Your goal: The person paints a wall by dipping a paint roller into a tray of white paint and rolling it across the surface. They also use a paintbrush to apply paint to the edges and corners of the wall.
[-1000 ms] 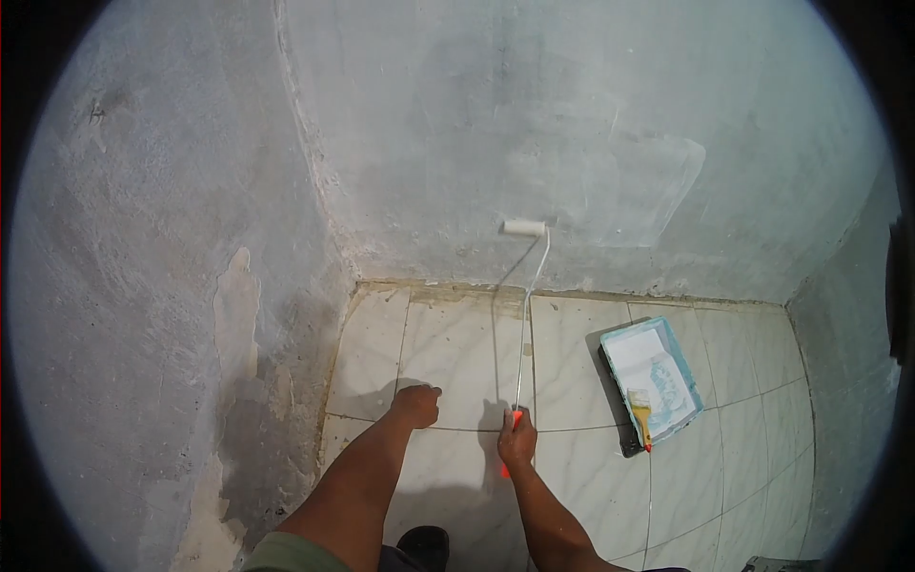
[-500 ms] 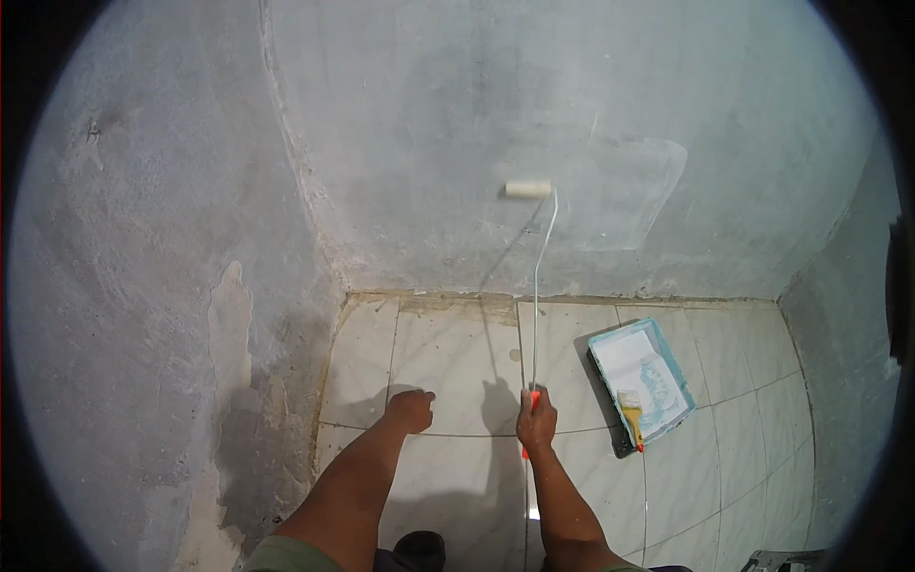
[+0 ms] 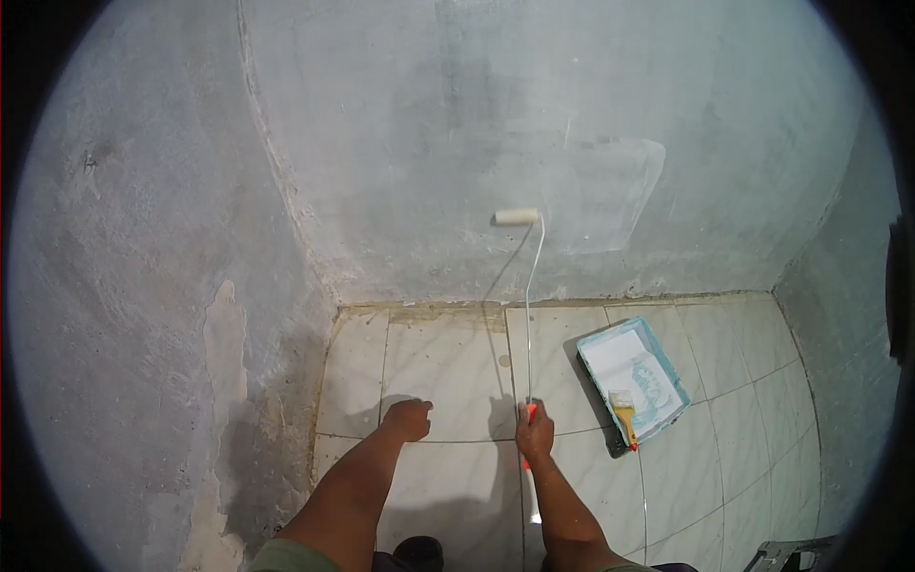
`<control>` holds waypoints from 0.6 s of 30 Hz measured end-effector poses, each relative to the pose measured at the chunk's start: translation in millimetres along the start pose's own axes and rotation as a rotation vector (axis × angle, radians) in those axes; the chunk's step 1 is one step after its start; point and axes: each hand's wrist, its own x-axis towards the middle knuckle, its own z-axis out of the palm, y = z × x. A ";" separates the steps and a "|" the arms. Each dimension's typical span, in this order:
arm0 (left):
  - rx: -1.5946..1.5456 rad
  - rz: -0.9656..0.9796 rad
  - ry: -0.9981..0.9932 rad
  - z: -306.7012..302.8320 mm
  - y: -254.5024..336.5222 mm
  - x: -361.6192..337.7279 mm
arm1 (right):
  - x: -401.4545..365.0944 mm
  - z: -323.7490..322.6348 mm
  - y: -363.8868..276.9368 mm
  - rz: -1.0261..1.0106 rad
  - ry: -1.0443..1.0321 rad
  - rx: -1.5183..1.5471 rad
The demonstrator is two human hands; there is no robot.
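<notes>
My right hand [image 3: 536, 431] grips the red handle of a paint roller [image 3: 517, 217], whose long wire frame reaches forward over the tiles. The pale roller sleeve lies against the grey wall [image 3: 400, 191], a short way above the floor. Held out over the tiles to the left, my left hand [image 3: 408, 419] has its fingers curled closed, and nothing shows in them. To the right of my right hand, a paint tray [image 3: 679, 362] with white paint sits on the floor. A paintbrush [image 3: 624, 419] with a yellow handle rests across its near edge.
Pale floor tiles [image 3: 448, 372] meet the wall along a rough, stained edge. A second wall [image 3: 143, 238] with peeling patches stands close on the left. Part of a metal object [image 3: 786, 555] shows at the bottom right. My shoe [image 3: 419, 551] is at the bottom.
The roller has moved a little down the wall, and my right hand has come slightly lower with it. My left hand stays curled over the tiles. The view has shifted slightly.
</notes>
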 end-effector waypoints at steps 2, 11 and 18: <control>0.034 -0.002 0.007 8.6 -5.1 4.7 | -18.2 9.1 27.2 0.004 -0.043 0.008; 0.038 0.056 0.074 7.6 7.5 1.1 | 12.7 -6.4 -26.4 -0.018 0.050 0.200; 0.034 0.034 0.043 -1.8 2.0 -7.5 | 88.8 -52.6 -47.9 -0.245 0.238 0.211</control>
